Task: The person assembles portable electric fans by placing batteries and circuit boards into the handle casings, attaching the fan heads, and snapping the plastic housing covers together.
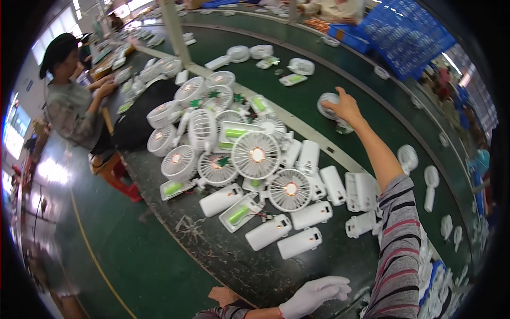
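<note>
My right hand [348, 109], bare, stretches over the conveyor at the upper right. Its fingers are on the rim of a small white handheld fan [328, 106], with an open handle partly hidden below. In a white glove, my left hand [314, 296] hovers at the near edge of the bench; its fingers are extended and it holds nothing. Between my arms lies a heap of white fans, among them a round fan head [256, 155] with a copper-coloured centre. Near the left hand are white handle covers [299, 243] and an open handle with a green battery [238, 215].
A pale rail [308, 139] separates the dark bench [207, 234] from the green conveyor [372, 143], which carries several fans. A black cloth-like item [139, 119] lies at the bench's left edge. Another person [71, 101] works there. Blue crates [406, 34] stand far right.
</note>
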The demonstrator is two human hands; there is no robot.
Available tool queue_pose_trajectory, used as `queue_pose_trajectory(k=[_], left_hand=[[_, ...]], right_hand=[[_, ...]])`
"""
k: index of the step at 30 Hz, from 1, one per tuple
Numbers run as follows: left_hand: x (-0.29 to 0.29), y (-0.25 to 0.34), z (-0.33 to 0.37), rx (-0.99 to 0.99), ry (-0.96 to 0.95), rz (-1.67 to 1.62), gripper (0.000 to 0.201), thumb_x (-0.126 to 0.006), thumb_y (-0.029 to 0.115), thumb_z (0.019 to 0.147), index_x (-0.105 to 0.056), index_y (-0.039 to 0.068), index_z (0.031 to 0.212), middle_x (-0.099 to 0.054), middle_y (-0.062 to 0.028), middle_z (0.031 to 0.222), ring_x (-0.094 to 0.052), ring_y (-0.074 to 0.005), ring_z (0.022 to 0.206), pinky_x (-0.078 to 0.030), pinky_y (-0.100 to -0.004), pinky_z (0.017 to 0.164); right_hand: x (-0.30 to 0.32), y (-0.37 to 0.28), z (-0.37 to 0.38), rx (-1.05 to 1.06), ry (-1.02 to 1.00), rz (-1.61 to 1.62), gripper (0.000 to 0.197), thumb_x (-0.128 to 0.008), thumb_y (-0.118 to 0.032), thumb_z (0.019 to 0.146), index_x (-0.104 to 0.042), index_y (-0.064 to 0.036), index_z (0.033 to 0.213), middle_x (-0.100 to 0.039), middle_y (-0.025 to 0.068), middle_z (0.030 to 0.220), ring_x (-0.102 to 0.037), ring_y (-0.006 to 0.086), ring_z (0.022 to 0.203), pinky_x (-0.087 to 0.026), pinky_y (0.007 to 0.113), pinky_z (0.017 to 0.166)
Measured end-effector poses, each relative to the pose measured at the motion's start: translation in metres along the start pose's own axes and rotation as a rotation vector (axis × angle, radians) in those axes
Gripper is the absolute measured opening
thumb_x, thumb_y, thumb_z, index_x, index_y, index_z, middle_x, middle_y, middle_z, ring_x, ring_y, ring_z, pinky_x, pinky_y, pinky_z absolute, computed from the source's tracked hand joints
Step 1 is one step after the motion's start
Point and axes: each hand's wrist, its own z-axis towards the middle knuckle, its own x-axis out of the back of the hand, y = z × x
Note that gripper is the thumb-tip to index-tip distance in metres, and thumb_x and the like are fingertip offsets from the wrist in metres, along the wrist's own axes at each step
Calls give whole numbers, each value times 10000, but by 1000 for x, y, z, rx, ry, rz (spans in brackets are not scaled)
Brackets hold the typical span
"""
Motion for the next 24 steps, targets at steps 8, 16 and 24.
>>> queue_pose_trajectory(k=[8,16,24], left_hand=[[4,-2,-7,-32,-30,1,283,-577,135,887,-563,-11,1130,-636,-109,986,-612,-182,872,-473,-289,797],[20,-26,2,-73,-187,26,280,-483,120,939,-511,-9,1186,-592,-97,1029,-580,-133,894,-478,-270,834],[23,-21,11,-33,-214,-214,673,-404,500,933,-257,41,1402,-357,-135,1400,-407,-258,1225,-348,-379,1008]], right_hand=[[1,-15,-37,42,-51,-207,800,-770,-349,621,-391,-117,1287,-454,261,1195,-469,444,1089,-439,475,898],[136,-12,-107,323,481,208,720,-753,-152,674,-423,-28,1301,-477,138,1236,-474,254,1155,-376,337,972],[234,-38,-229,135,295,1259,554,-538,-269,905,-330,-48,1368,-425,104,1325,-444,216,1205,-359,356,1001]])
